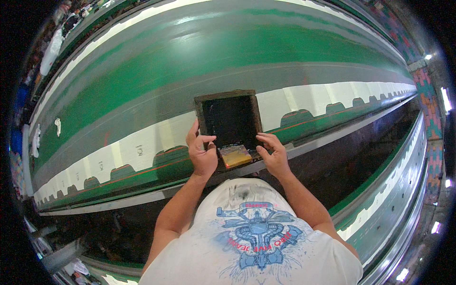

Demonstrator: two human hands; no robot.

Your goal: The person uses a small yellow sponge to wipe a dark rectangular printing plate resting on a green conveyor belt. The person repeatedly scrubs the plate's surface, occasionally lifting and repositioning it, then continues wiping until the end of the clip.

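A square frame (pixel 231 118) with dark wooden sides and a black middle stands over a white strip (pixel 300 96) along the near side of the long green table. A yellow block (pixel 235 155) sits at the frame's lower edge. My left hand (pixel 202 156) grips the frame's left side, fingers along it and index finger bent toward the middle. My right hand (pixel 274 154) is at the frame's lower right side, fingertips on its edge and thumb beside the yellow block.
The green table (pixel 190 47) runs across the view, with dark scalloped shapes along the white strip. White cloths (pixel 58 126) lie at the far left. A dark gap and another long green table (pixel 380 218) are on the near right. A coloured paved floor shows at the far right.
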